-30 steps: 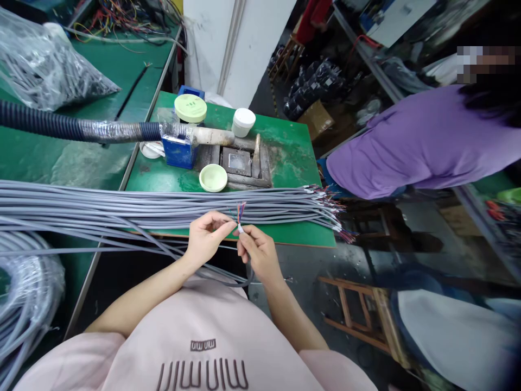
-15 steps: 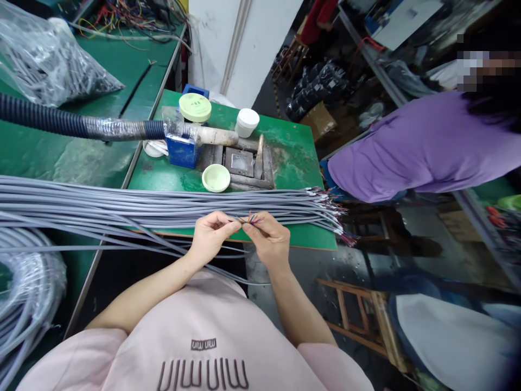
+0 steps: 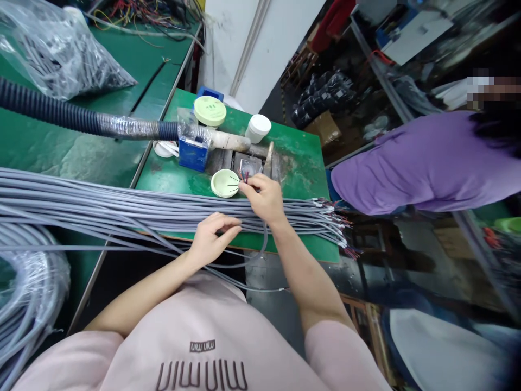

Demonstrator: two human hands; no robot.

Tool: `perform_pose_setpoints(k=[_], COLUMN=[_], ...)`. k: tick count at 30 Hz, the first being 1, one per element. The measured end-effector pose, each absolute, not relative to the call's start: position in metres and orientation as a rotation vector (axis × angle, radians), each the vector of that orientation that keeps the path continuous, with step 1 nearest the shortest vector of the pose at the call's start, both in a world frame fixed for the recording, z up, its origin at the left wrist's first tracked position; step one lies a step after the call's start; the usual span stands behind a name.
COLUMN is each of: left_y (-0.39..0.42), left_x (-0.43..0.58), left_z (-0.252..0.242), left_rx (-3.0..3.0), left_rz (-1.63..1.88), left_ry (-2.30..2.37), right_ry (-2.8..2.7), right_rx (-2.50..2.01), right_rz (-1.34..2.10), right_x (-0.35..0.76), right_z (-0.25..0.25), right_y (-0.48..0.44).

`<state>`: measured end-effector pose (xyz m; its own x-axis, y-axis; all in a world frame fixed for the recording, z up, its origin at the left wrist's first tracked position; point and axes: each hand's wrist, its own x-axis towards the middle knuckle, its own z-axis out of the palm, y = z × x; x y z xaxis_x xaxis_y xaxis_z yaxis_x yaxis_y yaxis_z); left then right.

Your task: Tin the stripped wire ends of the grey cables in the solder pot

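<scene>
A grey multi-core cable (image 3: 265,239) is pinched near its end by my right hand (image 3: 266,201). Its thin coloured wires (image 3: 244,176) fan out past my fingertips, some of them over the shallow pale-green dish (image 3: 222,183). Whether those wire tips touch the dish, I cannot tell. My left hand (image 3: 214,239) rests at the front of the grey cable bundle (image 3: 175,209), thumb and fingers apart with nothing between them. Just behind the dish is a small square solder pot (image 3: 249,167) with a shiny surface, partly hidden by my right hand.
A fume hose (image 3: 134,129) ends in a pale nozzle beside a blue box (image 3: 193,155). Behind stand a round green-lidded tub (image 3: 209,110) and a white jar (image 3: 259,128). Stripped cable ends (image 3: 342,231) lie right. A person in a purple top (image 3: 423,160) is at the right.
My right hand has moved up and away from my left, carrying the cable end to the pale-green dish. My left hand has let go of the wires and stayed low. The view has shifted slightly.
</scene>
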<state>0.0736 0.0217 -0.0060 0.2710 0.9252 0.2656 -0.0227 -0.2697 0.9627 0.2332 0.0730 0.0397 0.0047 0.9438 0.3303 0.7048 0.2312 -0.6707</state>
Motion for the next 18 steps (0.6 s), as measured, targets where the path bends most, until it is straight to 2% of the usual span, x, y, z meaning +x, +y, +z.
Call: perform_pose_setpoints(k=[5, 12, 18], left_y=[0.025, 0.029, 0.03], left_x=[0.052, 0.051, 0.049], left_z=[-0.018, -0.019, -0.02], left_rx=[1.97, 1.938, 1.933], left_rz=[1.301, 1.282, 1.249], left_ry=[0.864, 0.85, 0.86], right_ry=[-2.067, -2.276, -2.183], right_rx=[-1.721, -1.899, -1.811], right_rz=[0.289, 0.168, 0.118], right_x=[0.227, 0.211, 0.229], right_z=[0.029, 0.024, 0.032], right_y=[0.11, 0.121, 0.122])
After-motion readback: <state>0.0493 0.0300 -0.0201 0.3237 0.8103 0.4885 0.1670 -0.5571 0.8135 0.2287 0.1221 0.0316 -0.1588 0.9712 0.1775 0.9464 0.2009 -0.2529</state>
